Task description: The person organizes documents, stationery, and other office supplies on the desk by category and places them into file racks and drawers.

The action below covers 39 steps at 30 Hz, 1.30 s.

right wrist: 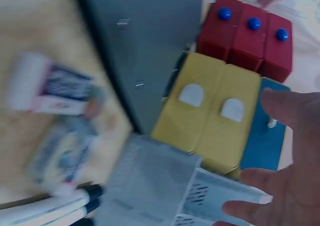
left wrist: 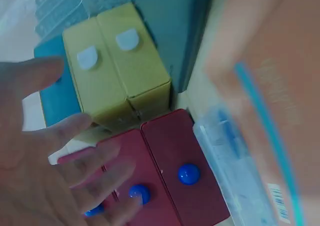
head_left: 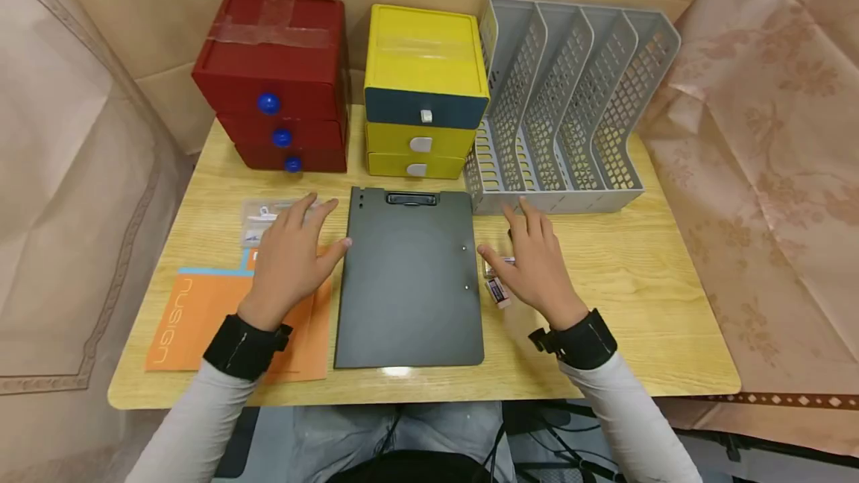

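Note:
My left hand [head_left: 288, 263] hovers with fingers spread over the orange NUSIGN folders [head_left: 201, 323], left of a dark grey clipboard [head_left: 409, 289]. A clear plastic pouch [head_left: 253, 223] with small items lies partly behind it. On the clipboard's other side, my right hand [head_left: 535, 267] is held above the table, fingers apart and holding nothing. Beneath and beside it lie an eraser [right wrist: 62, 88] in a paper sleeve and a second small block [right wrist: 62, 153], blurred. Several pens with black caps [right wrist: 50, 208] show in the right wrist view; the right hand mostly hides them in the head view.
Along the back stand a red drawer unit [head_left: 282, 58] with blue knobs, a yellow drawer unit [head_left: 426, 43] with a dark blue top drawer, and a grey slotted file rack [head_left: 557, 202]. The wooden table [head_left: 644, 304] has its front edge near the person's lap.

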{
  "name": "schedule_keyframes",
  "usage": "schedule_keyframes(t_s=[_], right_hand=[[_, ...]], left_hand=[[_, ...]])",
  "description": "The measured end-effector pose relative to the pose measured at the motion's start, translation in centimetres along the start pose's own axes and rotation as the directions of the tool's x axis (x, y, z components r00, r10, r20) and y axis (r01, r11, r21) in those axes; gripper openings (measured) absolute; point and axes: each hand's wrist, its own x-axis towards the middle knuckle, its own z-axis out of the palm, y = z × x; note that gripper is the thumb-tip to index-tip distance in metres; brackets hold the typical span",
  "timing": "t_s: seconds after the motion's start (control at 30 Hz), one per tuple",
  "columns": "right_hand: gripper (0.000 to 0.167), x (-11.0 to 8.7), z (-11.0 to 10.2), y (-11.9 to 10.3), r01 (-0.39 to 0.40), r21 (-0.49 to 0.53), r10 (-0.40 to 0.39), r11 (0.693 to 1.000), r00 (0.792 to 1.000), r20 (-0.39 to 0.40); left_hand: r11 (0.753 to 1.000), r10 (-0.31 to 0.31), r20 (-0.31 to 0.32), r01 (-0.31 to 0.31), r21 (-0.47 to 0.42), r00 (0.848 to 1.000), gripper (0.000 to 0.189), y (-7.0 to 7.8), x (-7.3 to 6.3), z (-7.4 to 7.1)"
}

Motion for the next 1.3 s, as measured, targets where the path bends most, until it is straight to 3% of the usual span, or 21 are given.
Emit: schedule_keyframes(t_s=[0.1, 0.17, 0.27, 0.37, 0.43, 0.6, 0.8, 0.97, 1.17, 1.3], right_hand=[[0.062, 1.3, -0.7, -1.3, 0.051, 0.032, -0.050, 0.998, 0.997, -0.056], [0.049, 2.0, -1.0, -2.1, 0.072, 0.055, -0.068, 0.996, 0.995, -0.079], [0.036, 2.8, -1.5, -3.2, 0.091, 0.089, -0.082, 0.992, 0.992, -0.096], [0.033, 3.4, -1.8, -3.7, 0.105, 0.106, -0.094, 0.989, 0.991, -0.099], [0.031, 3.9, -2.0, -4.0, 0.111, 0.107, -0.101, 0.988, 0.990, -0.099], [0.029, 5.1, -2.5, -4.5, 0.135, 0.102, -0.126, 0.986, 0.988, -0.094], [0.028, 7.5, -3.4, -5.9, 0.170, 0.088, -0.159, 0.982, 0.980, -0.117], [0.026, 11.2, -4.1, -10.3, 0.259, 0.089, -0.250, 0.962, 0.963, -0.102], [0.025, 18.1, -4.3, -17.5, 0.398, 0.096, -0.391, 0.912, 0.917, -0.080], [0.031, 21.0, -3.5, -20.8, 0.374, 0.049, -0.368, 0.926, 0.925, -0.089]], left_hand=[[0.992, -0.038, -0.084, 0.028, -0.122, 0.996, 0.043, -0.7, 2.4, -1.3], [0.978, -0.090, -0.166, 0.056, -0.199, 0.982, 0.036, -1.4, 4.6, -2.5], [0.964, -0.180, -0.309, 0.105, -0.244, 0.934, 0.035, -2.8, 7.5, -4.5], [0.959, -0.250, -0.398, 0.170, -0.225, 0.883, 0.040, -3.8, 9.5, -6.5], [0.958, -0.271, -0.411, 0.205, -0.198, 0.871, 0.044, -4.1, 10.4, -7.6], [0.959, -0.282, -0.385, 0.256, -0.120, 0.878, 0.050, -4.4, 11.7, -9.0], [0.952, -0.305, -0.329, 0.300, -0.067, 0.894, 0.054, -4.9, 12.5, -8.6], [0.949, -0.314, -0.349, 0.300, -0.094, 0.883, 0.052, -5.7, 12.1, -9.0], [0.944, -0.330, -0.353, 0.304, -0.128, 0.875, 0.049, -5.9, 12.1, -8.6], [0.946, -0.324, -0.358, 0.289, -0.148, 0.876, 0.048, -5.2, 12.5, -8.1]])
